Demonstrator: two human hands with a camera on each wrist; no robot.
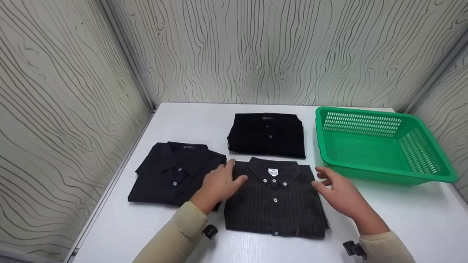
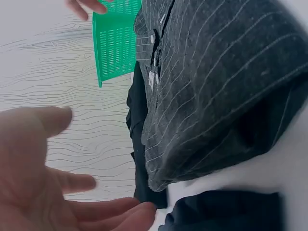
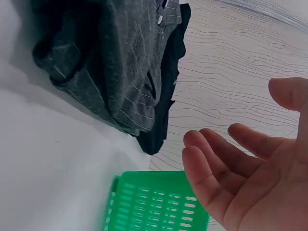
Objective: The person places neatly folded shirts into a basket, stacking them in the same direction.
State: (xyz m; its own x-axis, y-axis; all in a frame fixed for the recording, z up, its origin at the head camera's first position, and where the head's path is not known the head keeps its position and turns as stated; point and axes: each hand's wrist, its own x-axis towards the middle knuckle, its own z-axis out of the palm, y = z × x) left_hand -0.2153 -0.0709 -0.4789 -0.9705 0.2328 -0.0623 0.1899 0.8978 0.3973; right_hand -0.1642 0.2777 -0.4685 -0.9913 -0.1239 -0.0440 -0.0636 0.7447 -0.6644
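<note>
A folded dark pinstriped shirt [image 1: 256, 208] with white buttons and a button-down collar lies face up on the table, between the two hands. At its upper left corner is my left hand [image 1: 221, 182], thumb spread from the fingers and nothing gripped. Close to its upper right edge, my right hand [image 1: 338, 193] has loosely bent fingers and holds nothing. The left wrist view shows a gap between the palm and the striped shirt [image 2: 207, 96]. In the right wrist view the fingers [image 3: 207, 178] are likewise apart from the cloth.
A folded navy shirt [image 1: 153, 186] lies to the left, close beside the left hand. Behind the striped shirt is a folded black shirt [image 1: 252, 137]. A green plastic basket [image 1: 384, 171] with slotted walls stands at the right. Patterned panels [image 1: 234, 51] enclose the white table [image 1: 190, 117].
</note>
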